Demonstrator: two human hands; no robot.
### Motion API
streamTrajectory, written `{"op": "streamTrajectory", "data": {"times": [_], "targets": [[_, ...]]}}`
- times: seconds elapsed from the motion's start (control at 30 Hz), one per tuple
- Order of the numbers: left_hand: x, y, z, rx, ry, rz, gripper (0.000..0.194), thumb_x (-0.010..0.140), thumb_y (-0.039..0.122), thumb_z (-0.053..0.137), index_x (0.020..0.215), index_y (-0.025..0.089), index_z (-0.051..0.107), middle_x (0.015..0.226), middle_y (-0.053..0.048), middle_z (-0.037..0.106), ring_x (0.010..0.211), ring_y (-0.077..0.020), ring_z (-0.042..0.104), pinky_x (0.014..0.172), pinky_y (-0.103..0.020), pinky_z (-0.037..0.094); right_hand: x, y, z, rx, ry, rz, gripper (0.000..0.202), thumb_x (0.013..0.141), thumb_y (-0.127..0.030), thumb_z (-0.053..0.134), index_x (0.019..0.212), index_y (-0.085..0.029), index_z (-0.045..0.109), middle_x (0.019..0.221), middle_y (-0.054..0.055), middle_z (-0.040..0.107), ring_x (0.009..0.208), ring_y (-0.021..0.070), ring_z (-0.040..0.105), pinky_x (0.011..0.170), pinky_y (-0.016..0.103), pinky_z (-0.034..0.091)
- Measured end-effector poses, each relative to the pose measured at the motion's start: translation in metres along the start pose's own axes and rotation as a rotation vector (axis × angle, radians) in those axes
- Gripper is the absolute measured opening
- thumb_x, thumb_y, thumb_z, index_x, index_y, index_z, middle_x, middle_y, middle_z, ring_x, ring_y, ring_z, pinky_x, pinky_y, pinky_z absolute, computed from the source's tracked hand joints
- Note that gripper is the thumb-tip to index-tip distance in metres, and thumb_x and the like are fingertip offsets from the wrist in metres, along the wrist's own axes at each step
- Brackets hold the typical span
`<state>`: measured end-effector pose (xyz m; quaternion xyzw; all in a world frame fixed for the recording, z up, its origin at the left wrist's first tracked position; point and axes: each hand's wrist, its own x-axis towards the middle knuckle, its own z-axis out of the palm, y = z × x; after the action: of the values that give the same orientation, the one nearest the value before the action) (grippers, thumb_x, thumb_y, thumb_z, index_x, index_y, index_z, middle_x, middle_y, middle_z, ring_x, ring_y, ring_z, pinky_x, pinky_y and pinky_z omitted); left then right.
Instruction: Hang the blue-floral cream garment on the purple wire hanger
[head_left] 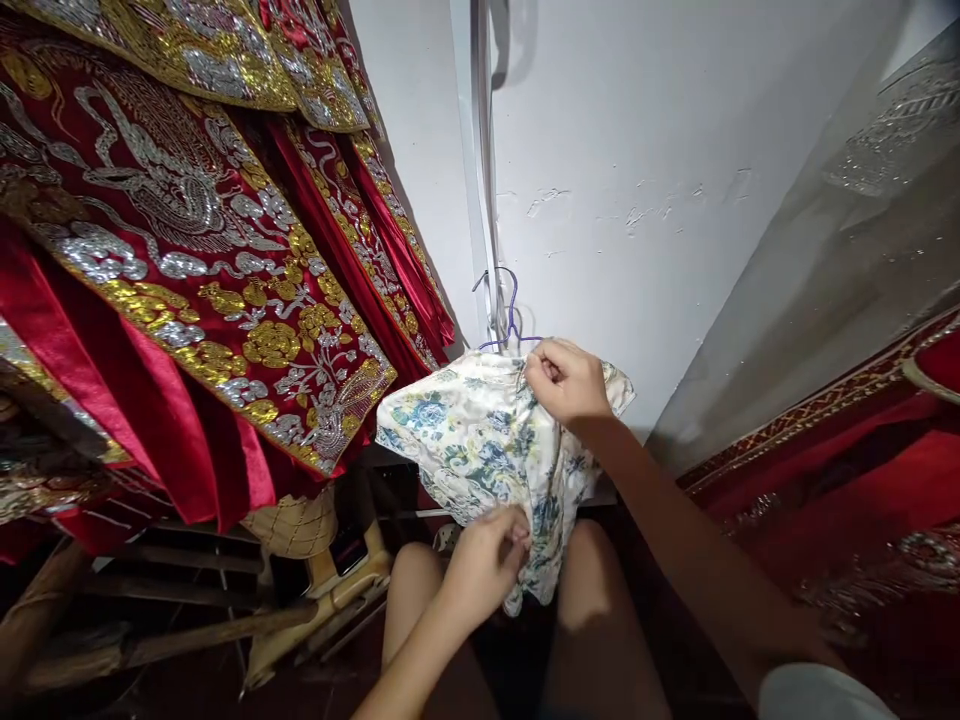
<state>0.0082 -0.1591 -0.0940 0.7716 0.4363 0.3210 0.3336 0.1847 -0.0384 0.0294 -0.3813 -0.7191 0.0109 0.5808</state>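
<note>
The room's white wall (615,120) has patches of scuffed, flaking paint, and a narrow pale vertical strip (481,150) runs down it. To the left hang red satin panels (217,230) densely embroidered in gold and silver; to the right, red cloth with patterned gold trim (840,410) lies below a grey, glossy surface (810,250). At lower left, beside tan wooden furniture (330,620), sits a tan, rounded, basket-like object with a crisscross surface (296,525); its contents cannot be made out. A white garment with blue, green and yellow floral print (480,440) hangs from a thin purple hanger (513,300) against the strip, above the person's knees. The right hand (566,378) is curled nearly closed at the garment's neckline; the left hand (491,560) is loosely curled against its lower front. Whether either pinches cloth cannot be told.
</note>
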Motion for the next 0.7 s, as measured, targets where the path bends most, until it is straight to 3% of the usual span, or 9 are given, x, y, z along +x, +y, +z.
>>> {"op": "streamTrajectory", "data": {"times": [0.07, 0.13, 0.2, 0.33, 0.43, 0.57, 0.63, 0.7], "targets": [[0.019, 0.009, -0.020, -0.052, 0.130, 0.087, 0.015, 0.093, 0.013, 0.052, 0.103, 0.020, 0.062, 0.090, -0.003, 0.066, 0.084, -0.0173, 0.063, 0.078, -0.028, 0.047, -0.019, -0.009, 0.003, 0.134, 0.030, 0.203, 0.022, 0.078, -0.015, 0.055, 0.060, -0.022, 0.045, 0.056, -0.005, 0.035, 0.053, 0.0116, 0.033, 0.052, 0.027, 0.025], [0.044, 0.023, -0.041, -0.059, 0.347, 0.199, 0.024, 0.098, 0.019, 0.052, 0.121, 0.021, 0.059, 0.090, -0.003, 0.067, 0.084, -0.0164, 0.063, 0.080, -0.028, 0.047, -0.035, -0.018, 0.005, 0.300, 0.052, 0.378, 0.019, 0.077, -0.016, 0.054, 0.060, -0.022, 0.047, 0.054, -0.006, 0.034, 0.051, 0.0111, 0.032, 0.049, 0.027, 0.023], [0.068, 0.040, -0.060, 0.008, 0.474, 0.297, 0.029, 0.099, 0.022, 0.053, 0.128, 0.021, 0.059, 0.094, -0.003, 0.067, 0.083, -0.0158, 0.062, 0.080, -0.028, 0.047, -0.045, -0.026, 0.007, 0.434, 0.056, 0.471, 0.019, 0.079, -0.018, 0.052, 0.061, -0.022, 0.049, 0.054, -0.006, 0.037, 0.051, 0.0115, 0.033, 0.049, 0.027, 0.024], [0.098, 0.066, -0.075, 0.186, 0.465, 0.405, 0.013, 0.099, 0.024, 0.056, 0.096, 0.019, 0.067, 0.090, -0.004, 0.068, 0.081, -0.0162, 0.060, 0.077, -0.028, 0.046, -0.051, -0.031, 0.015, 0.531, 0.049, 0.520, 0.020, 0.082, -0.023, 0.052, 0.062, -0.022, 0.050, 0.057, -0.005, 0.040, 0.054, 0.0120, 0.035, 0.051, 0.027, 0.027], [0.101, 0.075, -0.073, 0.265, 0.550, 0.447, 0.014, 0.098, 0.024, 0.056, 0.090, 0.018, 0.066, 0.087, -0.003, 0.068, 0.084, -0.0174, 0.061, 0.080, -0.030, 0.045, -0.056, -0.022, 0.027, 0.503, 0.090, 0.539, 0.024, 0.083, -0.029, 0.053, 0.061, -0.022, 0.047, 0.057, -0.005, 0.041, 0.056, 0.0122, 0.036, 0.054, 0.028, 0.029], [0.098, 0.060, -0.090, 0.183, 0.857, 0.383, 0.015, 0.097, 0.027, 0.060, 0.088, 0.017, 0.067, 0.087, -0.002, 0.068, 0.088, -0.0173, 0.061, 0.084, -0.031, 0.044, -0.076, -0.006, 0.042, 0.481, 0.040, 0.596, 0.022, 0.082, -0.030, 0.049, 0.061, -0.022, 0.047, 0.058, -0.003, 0.044, 0.057, 0.0136, 0.040, 0.055, 0.028, 0.031], [0.099, 0.036, -0.112, -0.037, 1.023, 0.296, 0.014, 0.096, 0.027, 0.062, 0.089, 0.015, 0.067, 0.086, -0.001, 0.066, 0.085, -0.0146, 0.060, 0.081, -0.027, 0.045, -0.090, -0.001, 0.044, 0.473, 0.014, 0.623, 0.024, 0.081, -0.030, 0.049, 0.059, -0.023, 0.044, 0.057, -0.003, 0.043, 0.057, 0.0138, 0.040, 0.054, 0.027, 0.031], [0.098, 0.005, -0.136, -0.354, 1.088, 0.223, 0.010, 0.096, 0.021, 0.062, 0.089, 0.014, 0.064, 0.081, 0.002, 0.062, 0.077, -0.0096, 0.057, 0.076, -0.023, 0.046, -0.105, -0.001, 0.043, 0.474, 0.004, 0.644, 0.027, 0.082, -0.031, 0.050, 0.058, -0.023, 0.044, 0.056, -0.003, 0.041, 0.057, 0.0137, 0.040, 0.054, 0.027, 0.031]]}}
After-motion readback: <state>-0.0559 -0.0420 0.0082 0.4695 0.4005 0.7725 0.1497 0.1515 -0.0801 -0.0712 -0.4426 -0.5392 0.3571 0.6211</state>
